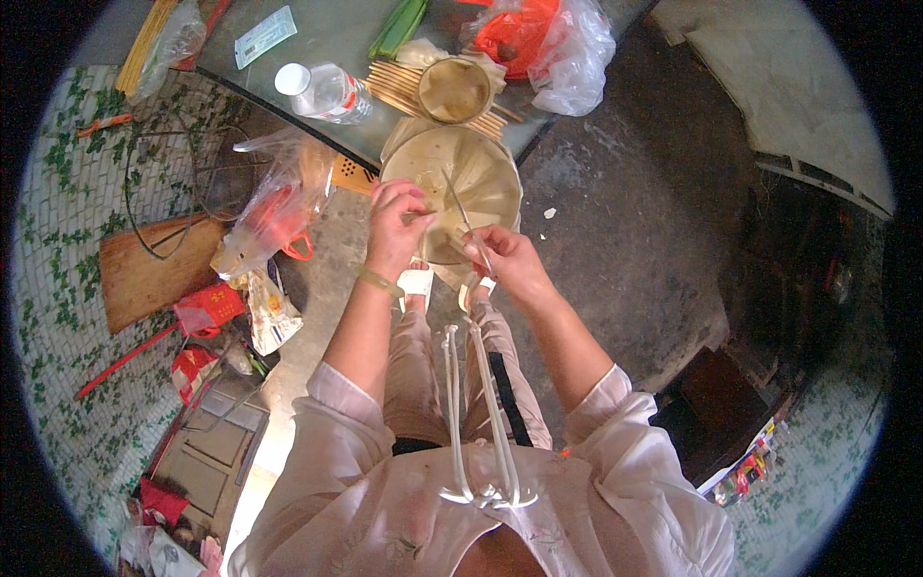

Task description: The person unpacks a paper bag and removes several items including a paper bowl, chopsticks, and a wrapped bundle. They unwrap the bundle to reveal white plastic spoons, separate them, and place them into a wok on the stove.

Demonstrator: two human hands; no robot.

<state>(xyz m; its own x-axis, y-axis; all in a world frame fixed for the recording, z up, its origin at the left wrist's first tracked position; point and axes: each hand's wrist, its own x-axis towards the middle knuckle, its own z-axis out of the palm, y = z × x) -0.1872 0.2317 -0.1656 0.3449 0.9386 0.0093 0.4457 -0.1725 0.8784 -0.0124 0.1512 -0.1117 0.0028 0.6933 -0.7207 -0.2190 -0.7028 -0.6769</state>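
My right hand (pixel 508 256) grips a thin, pointed metal tool (pixel 456 195), its tip directed away from me over a large round basin (pixel 497 169). The basin looks lined with pale, creased sheeting. Over the basin's near left part is my left hand (pixel 395 213), a bangle at its wrist, with thumb and fingertips brought close together. Whether anything small lies between those fingertips cannot be made out. A smaller round bowl (pixel 456 90) stands just beyond the basin, on the table's corner. Thin wooden sticks (pixel 395 85) lie beneath and beside this bowl.
The dark-edged table (pixel 324 29) holds a clear plastic bottle (pixel 332 94), green leaves (pixel 399 29), a sachet (pixel 265 36) and plastic bags (pixel 570 65). On the left are more bags (pixel 270 209), a wooden board (pixel 155 267) and a wire frame (pixel 162 195). White scraps (pixel 550 213) dot the floor.
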